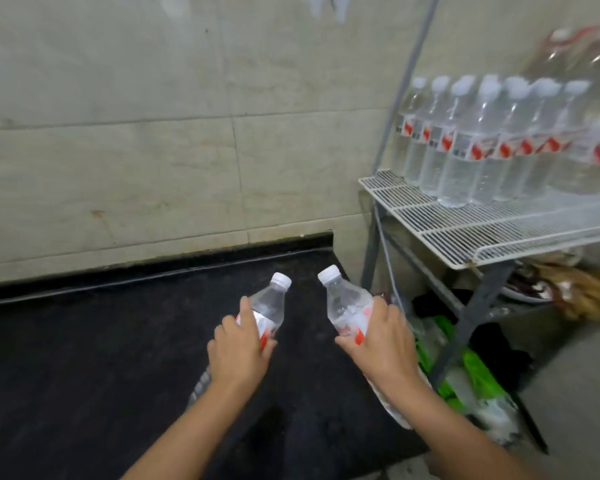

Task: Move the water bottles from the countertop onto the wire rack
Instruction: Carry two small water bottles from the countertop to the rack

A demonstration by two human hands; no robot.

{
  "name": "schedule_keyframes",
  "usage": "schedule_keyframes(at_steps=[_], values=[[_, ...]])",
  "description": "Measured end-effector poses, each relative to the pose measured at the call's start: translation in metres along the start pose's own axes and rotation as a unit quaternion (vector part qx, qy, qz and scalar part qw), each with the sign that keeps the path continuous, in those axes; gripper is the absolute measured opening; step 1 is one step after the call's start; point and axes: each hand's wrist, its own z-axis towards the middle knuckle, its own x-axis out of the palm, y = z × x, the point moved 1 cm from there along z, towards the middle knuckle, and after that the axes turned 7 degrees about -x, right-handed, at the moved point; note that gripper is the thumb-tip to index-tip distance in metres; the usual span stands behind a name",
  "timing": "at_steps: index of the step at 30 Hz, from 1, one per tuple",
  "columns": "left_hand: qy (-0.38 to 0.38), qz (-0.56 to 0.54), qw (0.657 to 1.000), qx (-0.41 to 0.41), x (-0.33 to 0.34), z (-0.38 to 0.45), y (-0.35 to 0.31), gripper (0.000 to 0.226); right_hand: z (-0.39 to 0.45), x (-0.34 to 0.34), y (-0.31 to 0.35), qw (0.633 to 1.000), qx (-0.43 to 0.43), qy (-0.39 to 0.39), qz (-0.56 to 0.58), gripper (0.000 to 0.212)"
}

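We see two bare arms reach out over the black countertop (pixel 101 358). The left hand (pixel 238 355) wraps its fingers tight around a clear water bottle (pixel 267 308), gripping it at the red and white label. The right hand (pixel 383 344) grips a second water bottle (pixel 343 303) the same way, at its label. Both bottles are held up above the countertop, close together but not touching. Each one lies slanted, with its white cap pointing up and away from us toward the tiled wall (pixel 153 133). The caps lean in a little toward each other.

The countertop ends just beside the right hand. Past that edge, lower down, we see green and clear bags (pixel 478 379).

Farther off on the right stands the white wire rack (pixel 458 233). A row of water bottles (pixel 482 143) stands upright along the back of it. The front strip of the rack is bare wire.
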Motion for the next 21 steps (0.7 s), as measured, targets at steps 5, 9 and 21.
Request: schedule_keyframes(at_steps=[5, 9, 21], values=[[-0.067, -0.149, 0.986, 0.013, -0.057, -0.013, -0.122, 0.076, 0.022, -0.112, -0.078, 0.985, -0.031, -0.125, 0.113, 0.075], [-0.117, -0.274, 0.952, 0.065, -0.095, -0.022, -0.209, 0.065, 0.046, -0.189, -0.135, 0.966, -0.054, -0.19, 0.169, 0.067], [-0.08, -0.503, 0.846, 0.156, -0.089, 0.031, -0.382, 0.068, 0.152, -0.249, -0.252, 0.929, -0.071, -0.213, 0.293, 0.081]])
